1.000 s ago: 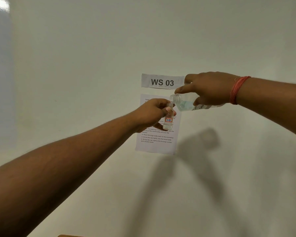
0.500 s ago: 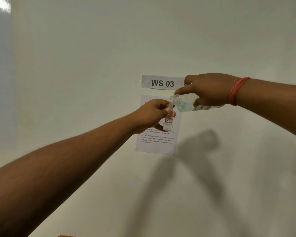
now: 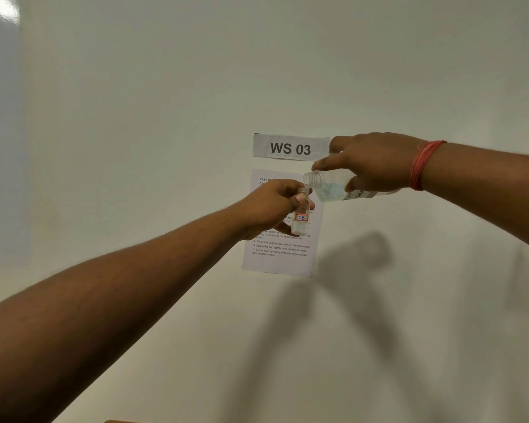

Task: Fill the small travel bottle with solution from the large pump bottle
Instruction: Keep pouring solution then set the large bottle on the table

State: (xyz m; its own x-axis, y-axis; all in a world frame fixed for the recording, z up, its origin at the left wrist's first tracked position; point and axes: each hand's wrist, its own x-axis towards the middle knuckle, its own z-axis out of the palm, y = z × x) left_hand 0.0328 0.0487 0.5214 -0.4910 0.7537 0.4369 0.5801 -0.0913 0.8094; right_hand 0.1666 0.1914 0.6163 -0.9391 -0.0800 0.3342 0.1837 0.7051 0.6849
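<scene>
Clear plastic, large bottle (image 3: pixel 333 187): uncapped, no pump fitted, threaded neck bare; tipped nearly level, mouth directly over the travel bottle's neck, just below the WS 03 label (image 3: pixel 290 147).
Large bottle contents: pale bluish liquid pooled in the shoulder toward the mouth; body further back is covered by the hand and a handwritten label.
Travel bottle (image 3: pixel 301 218): small, clear, held roughly upright in front of the instruction sheet (image 3: pixel 280 254), below the WS 03 label; red-bordered tag reads "7B".
Travel bottle contents: some pale liquid low down; exact level too small to read, appears well short of full.
Stream: none resolvable between the two mouths.
Left hand (image 3: pixel 272 209): fingers curled round the travel bottle, thumb pinching it near the neck.
Right hand (image 3: pixel 370 163): fingers wrapped over the large bottle, index finger lying along the top toward the neck; red thread band (image 3: pixel 422 164) on wrist.
Progress (judged): caps off, pour under way, fill partial.
Remaining (judged): finish the fill, right the large bottle, set it on the desk, recap both.
</scene>
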